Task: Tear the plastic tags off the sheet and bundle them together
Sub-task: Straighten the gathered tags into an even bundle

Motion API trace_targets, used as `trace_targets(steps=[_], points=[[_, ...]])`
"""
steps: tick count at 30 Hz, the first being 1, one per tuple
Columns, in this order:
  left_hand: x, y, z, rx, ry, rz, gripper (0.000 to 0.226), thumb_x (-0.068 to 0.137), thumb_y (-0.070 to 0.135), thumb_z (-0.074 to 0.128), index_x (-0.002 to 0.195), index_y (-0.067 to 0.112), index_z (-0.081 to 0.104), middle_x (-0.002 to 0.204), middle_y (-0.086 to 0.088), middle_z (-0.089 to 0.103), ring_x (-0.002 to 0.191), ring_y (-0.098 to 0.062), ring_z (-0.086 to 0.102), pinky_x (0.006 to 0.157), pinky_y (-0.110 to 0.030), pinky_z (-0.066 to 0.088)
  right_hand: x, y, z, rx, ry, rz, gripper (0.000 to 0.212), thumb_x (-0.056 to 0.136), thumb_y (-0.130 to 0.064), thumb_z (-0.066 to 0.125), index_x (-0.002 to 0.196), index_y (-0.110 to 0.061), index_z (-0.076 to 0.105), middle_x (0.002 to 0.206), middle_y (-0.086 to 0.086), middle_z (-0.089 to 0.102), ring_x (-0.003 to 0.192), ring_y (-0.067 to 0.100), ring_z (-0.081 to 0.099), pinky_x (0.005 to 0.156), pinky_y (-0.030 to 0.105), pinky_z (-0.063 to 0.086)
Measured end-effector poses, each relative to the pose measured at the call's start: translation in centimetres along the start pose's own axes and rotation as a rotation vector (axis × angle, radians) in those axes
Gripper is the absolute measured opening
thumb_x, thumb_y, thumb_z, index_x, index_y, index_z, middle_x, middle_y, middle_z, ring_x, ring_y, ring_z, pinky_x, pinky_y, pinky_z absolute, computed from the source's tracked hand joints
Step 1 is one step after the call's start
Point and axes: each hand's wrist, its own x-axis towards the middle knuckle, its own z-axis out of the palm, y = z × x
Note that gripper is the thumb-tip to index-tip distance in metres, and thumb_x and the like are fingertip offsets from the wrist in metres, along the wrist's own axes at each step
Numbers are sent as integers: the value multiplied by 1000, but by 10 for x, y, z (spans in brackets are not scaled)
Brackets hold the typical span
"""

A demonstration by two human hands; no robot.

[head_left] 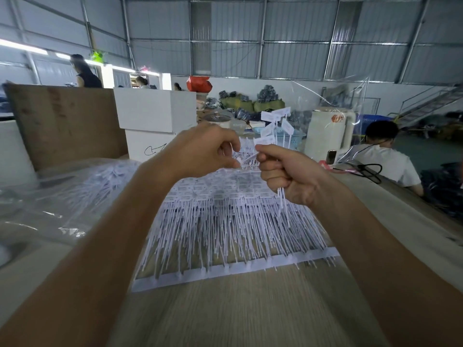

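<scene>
Upright, tag bundle (275, 126) in right hand (288, 176).

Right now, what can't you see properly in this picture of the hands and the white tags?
Head view only:
- Print on the tag sheet: too small and blurred.
- How many tags the right hand grips: its curled fingers hide them.
- What the left hand pinches: blurred, fingers cover it.
- Bagged tags at left: plastic glare hides them.
</scene>
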Motion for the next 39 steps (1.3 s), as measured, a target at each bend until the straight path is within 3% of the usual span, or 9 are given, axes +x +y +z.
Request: trace_targets(steps=[4,7,13,16,24,29,33,36,39], points=[[2,0,12,-98,-132,-3,36,86,39,77,118,26,68,102,9,75,92,-2,67,89,-31,53,1,1,-4,82,-9,33,33,105,-25,52,73,-16,49,49,-10,28,36,2,20,29,13,15],[4,-5,16,-99,-15,-7,24,95,22,69,119,21,71,96,7,77,82,4,65,89,-35,55,2,2,-4,90,12,31,33,104,-28,54,74,-15,50,49,-10,28,35,2,20,29,14,15],[7,1,12,99,240,204,26,99,21,61,123,21,72,103,1,74,98,-24,62,82,-35,44,3,5,1,94,29,61,53,92,-59,61,76,-9,62,55,-8,25,41,3,15,31,15,12],[6,6,7,148,250,278,24,98,20,63,119,22,73,96,3,74,92,-23,63,77,-40,49,3,4,0,119,14,11,41,98,-45,61,78,-9,59,54,-8,26,40,2,18,30,15,14],[3,8,3,-89,88,77,19,101,25,58,108,23,75,77,11,72,72,3,61,74,-31,49,3,4,3,-127,113,-194,27,98,-18,63,73,-10,60,49,-7,35,39,5,22,32,16,18],[2,11,1,-249,17,30,24,101,15,58,80,9,70,61,7,65,57,-1,58,61,-19,42,3,3,2,-190,131,-288,23,97,-12,63,75,-6,64,49,-6,41,41,5,26,35,17,20],[-1,8,0,-279,-74,-22,31,99,13,59,71,5,68,53,3,56,50,-7,46,58,-23,41,6,12,6,-424,171,-375,21,96,-10,61,75,-8,62,53,-2,43,43,7,29,40,21,21],[-5,4,0,-338,-170,-59,27,98,9,59,79,-8,70,53,-8,50,46,-8,39,52,-15,36,7,10,2,-653,400,-473,18,95,-11,60,86,5,64,67,9,46,53,14,35,48,29,25],[-3,4,0,-319,-106,-57,18,98,14,61,90,11,77,49,11,58,43,1,46,56,-17,42,4,2,-14,-511,457,-421,19,96,-13,59,82,-2,65,56,0,48,48,11,33,42,23,25]])
